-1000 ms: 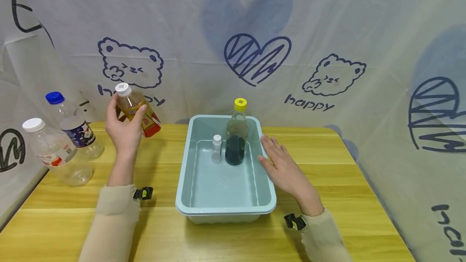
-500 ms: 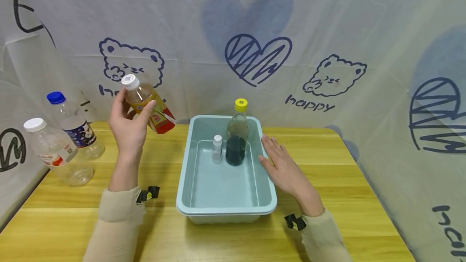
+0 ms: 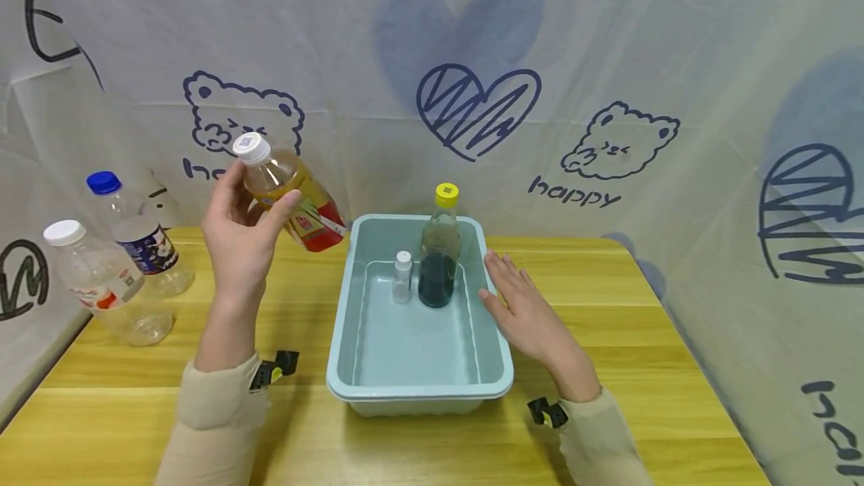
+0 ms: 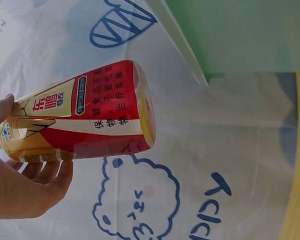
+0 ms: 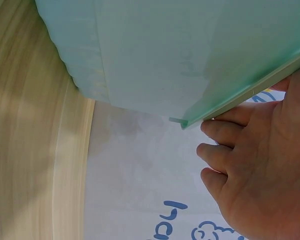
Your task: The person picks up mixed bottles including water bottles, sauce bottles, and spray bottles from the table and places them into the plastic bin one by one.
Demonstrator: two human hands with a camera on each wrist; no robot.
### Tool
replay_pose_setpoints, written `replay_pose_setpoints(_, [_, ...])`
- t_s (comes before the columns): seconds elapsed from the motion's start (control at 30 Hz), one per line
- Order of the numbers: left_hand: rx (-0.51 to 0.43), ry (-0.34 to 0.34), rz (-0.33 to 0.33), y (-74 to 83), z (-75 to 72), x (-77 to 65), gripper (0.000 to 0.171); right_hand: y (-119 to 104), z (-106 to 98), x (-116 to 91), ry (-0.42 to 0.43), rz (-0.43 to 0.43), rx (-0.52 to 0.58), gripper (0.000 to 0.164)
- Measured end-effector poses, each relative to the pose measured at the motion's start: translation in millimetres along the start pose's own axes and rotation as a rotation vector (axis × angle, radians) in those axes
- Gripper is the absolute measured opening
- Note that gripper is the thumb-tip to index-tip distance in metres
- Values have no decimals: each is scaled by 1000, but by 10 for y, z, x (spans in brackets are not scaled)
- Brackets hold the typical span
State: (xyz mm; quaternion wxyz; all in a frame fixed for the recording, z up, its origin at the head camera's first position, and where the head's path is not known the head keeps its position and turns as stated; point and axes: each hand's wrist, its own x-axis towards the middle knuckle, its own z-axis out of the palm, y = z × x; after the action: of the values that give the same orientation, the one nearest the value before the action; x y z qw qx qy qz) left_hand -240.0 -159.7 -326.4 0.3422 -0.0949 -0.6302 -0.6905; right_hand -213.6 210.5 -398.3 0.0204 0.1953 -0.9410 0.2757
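Note:
My left hand [image 3: 243,246] grips a drink bottle [image 3: 304,205] with a white cap and a red and yellow label. It is held in the air, tilted, with its base toward the light blue plastic tub [image 3: 340,321]. The left wrist view shows thumb and fingers round the upper part of the bottle [image 4: 90,112]. My right hand [image 3: 526,310] rests with straight fingers along the tub's right rim. Inside the tub stand a yellow-capped bottle [image 3: 437,276] of dark liquid and a small white-capped bottle [image 3: 402,280].
Two clear plastic bottles stand at the table's left: one with a blue cap [image 3: 145,235], one with a white cap [image 3: 111,287]. The wooden table [image 3: 594,321] ends against a printed cloth [image 3: 378,43] behind it and at both sides.
My left hand has carried the drink bottle right, toward the tub, and the bottle has tilted further. The right hand and the tub have stayed in place.

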Motion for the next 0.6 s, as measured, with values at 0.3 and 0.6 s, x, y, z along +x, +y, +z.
replay_pose_setpoints(0.3, [-105,-106,28,145,48,-89,65,-4,8,1,4,0,-1,64])
replay_pose_setpoints(0.6, [-82,-252,8,230,123,-190,71,-4,3,1,0,10,3,64])
